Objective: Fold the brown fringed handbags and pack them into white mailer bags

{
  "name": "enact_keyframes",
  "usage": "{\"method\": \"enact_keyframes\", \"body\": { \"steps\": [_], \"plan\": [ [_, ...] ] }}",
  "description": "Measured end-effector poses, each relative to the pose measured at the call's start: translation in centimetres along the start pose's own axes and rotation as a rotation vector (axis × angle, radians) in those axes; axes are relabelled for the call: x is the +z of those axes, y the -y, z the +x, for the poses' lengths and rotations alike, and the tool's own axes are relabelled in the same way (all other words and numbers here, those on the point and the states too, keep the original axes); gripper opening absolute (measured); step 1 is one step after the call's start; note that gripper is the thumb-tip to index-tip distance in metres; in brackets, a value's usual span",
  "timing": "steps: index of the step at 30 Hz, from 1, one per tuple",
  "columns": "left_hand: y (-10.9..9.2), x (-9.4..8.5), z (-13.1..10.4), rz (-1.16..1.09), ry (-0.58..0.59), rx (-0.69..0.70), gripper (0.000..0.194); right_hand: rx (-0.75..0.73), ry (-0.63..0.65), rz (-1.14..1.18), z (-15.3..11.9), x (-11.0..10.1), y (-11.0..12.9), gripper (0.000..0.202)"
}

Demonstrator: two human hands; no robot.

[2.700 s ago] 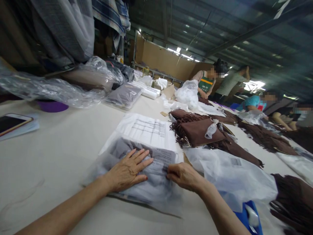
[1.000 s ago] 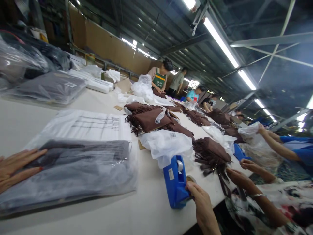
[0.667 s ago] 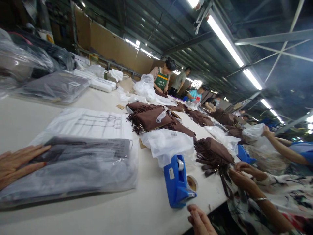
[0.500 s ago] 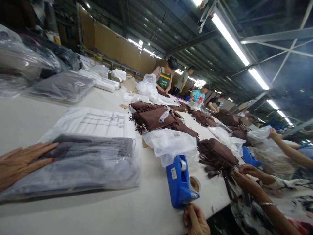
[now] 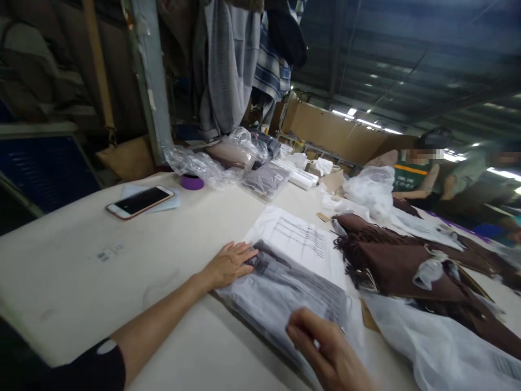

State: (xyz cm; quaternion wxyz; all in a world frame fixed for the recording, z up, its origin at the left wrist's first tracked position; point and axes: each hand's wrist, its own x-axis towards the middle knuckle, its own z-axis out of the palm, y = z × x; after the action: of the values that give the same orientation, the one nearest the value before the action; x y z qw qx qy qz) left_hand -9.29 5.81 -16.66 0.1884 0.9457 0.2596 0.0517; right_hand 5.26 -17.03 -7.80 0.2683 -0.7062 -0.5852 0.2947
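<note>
A clear plastic bag (image 5: 285,298) with something dark grey folded inside lies on the white table (image 5: 179,239). My left hand (image 5: 232,264) rests flat on its left edge, fingers spread. Over the bag's near right part is my right hand (image 5: 321,345), its fingers bent and the thumb close to the index finger. A small bright spot shows between them, too blurred to name. White sheets with printed lines (image 5: 301,239) lie just beyond the bag.
Brown fringed bags (image 5: 399,269) and white plastic (image 5: 456,342) lie to the right. A phone (image 5: 140,201), purple tape roll (image 5: 191,182) and wrapped items (image 5: 266,179) are further left and back. A person in a green apron (image 5: 411,174) stands across the table.
The view has swung left, bringing the phone and hanging clothes into sight. My right hand has moved from beside the blue tape dispenser to above the bag. My left hand stays on the bag.
</note>
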Motion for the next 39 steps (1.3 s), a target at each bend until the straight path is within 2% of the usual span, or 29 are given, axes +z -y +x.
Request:
{"method": "enact_keyframes", "body": {
  "steps": [1,3,6,9,13,18,22,26,30,31,33,35,36,37,39],
  "plan": [
    [0.0,0.0,-0.1,-0.015,-0.006,0.006,0.045,-0.058,0.106,-0.038,2.6,-0.7,0.9,0.025],
    [-0.1,0.1,-0.1,-0.035,-0.025,0.021,0.042,-0.102,0.233,-0.106,7.6,-1.4,2.0,0.02],
    [-0.1,0.1,0.0,-0.054,-0.068,0.043,0.038,-0.096,0.341,-0.182,13.1,-0.7,1.8,0.016],
    [-0.1,0.3,0.0,-0.07,-0.095,0.04,0.037,-0.066,0.385,-0.232,15.8,1.0,0.6,0.017],
    [0.0,0.9,0.1,-0.068,-0.121,0.038,0.037,0.049,0.332,-0.287,17.1,2.4,-0.4,0.021],
    [0.1,1.4,0.1,-0.051,-0.133,0.04,0.037,0.202,0.267,-0.241,17.0,2.3,-1.2,0.019],
    [0.1,1.2,0.2,-0.036,-0.128,0.044,0.038,0.285,0.131,-0.239,16.5,2.1,-2.4,0.025],
    [-0.1,0.6,0.1,-0.04,-0.101,0.046,0.038,0.3,0.02,-0.298,15.7,0.7,-3.4,0.021],
    [-0.2,0.4,-0.1,-0.073,-0.105,0.05,0.038,0.254,-0.193,-0.443,12.9,-0.5,-3.1,0.007],
    [-0.1,0.4,-0.1,-0.079,-0.107,0.05,0.038,0.222,-0.253,-0.465,11.9,-0.2,-2.7,0.011],
    [0.0,0.6,-0.1,-0.085,-0.114,0.051,0.038,0.067,-0.374,-0.489,9.7,1.8,-2.0,0.024],
    [0.0,0.7,-0.1,-0.094,-0.12,0.051,0.038,-0.224,-0.47,-0.537,7.9,5.0,-1.5,0.032],
    [0.0,0.7,-0.1,-0.12,-0.123,0.045,0.038,-0.334,-0.474,-0.591,7.2,6.8,-1.3,0.037],
    [0.0,0.7,-0.1,-0.163,-0.128,0.037,0.037,-0.409,-0.476,-0.651,6.7,8.4,-1.3,0.044],
    [0.0,0.5,-0.1,-0.264,-0.144,0.021,0.037,-0.446,-0.51,-0.73,6.2,10.7,-1.5,0.053]
  ]
}}
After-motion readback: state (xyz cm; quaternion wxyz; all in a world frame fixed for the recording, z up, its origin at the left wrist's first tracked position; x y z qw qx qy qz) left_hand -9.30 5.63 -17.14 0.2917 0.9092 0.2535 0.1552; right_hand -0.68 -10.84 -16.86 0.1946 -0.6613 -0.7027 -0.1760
